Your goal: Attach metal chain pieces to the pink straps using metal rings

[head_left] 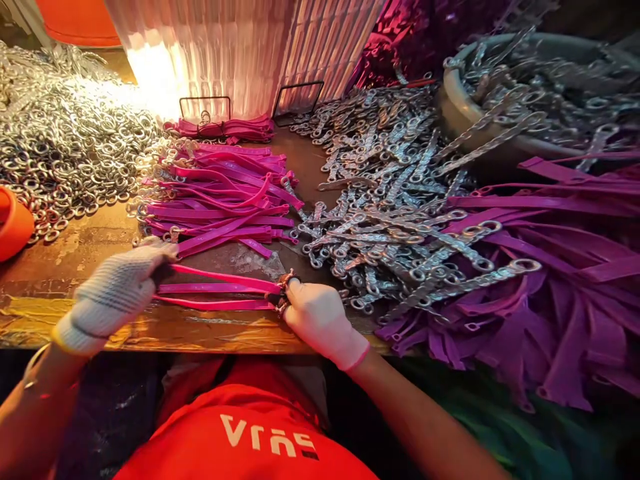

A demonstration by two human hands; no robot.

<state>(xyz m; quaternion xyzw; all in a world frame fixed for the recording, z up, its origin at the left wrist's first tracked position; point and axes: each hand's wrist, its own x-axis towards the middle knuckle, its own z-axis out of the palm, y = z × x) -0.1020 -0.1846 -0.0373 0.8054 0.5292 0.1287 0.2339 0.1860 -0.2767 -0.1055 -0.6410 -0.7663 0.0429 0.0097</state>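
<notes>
Several pink straps (220, 288) stretch side by side between my two gloved hands, just above the front edge of the wooden table. My left hand (117, 287), in a white knit glove with dark fingertips, is closed around their left ends. At the right ends my right hand (317, 317), gloved in white, is closed too; dark fingertips and a small dark piece show there. What lies inside each fist is hidden. Just beyond the hands rests a pile of pink straps (225, 193) with clear and metal end pieces.
Metal rings (85, 147) are heaped at left beside an orange container (13, 223). Ringed metal strips (390, 180) cover the right side. Behind them stands a tub (453, 100) of more strips. Purple straps (555, 287) overhang the front right edge. A ribbed translucent panel (215, 60) rises behind.
</notes>
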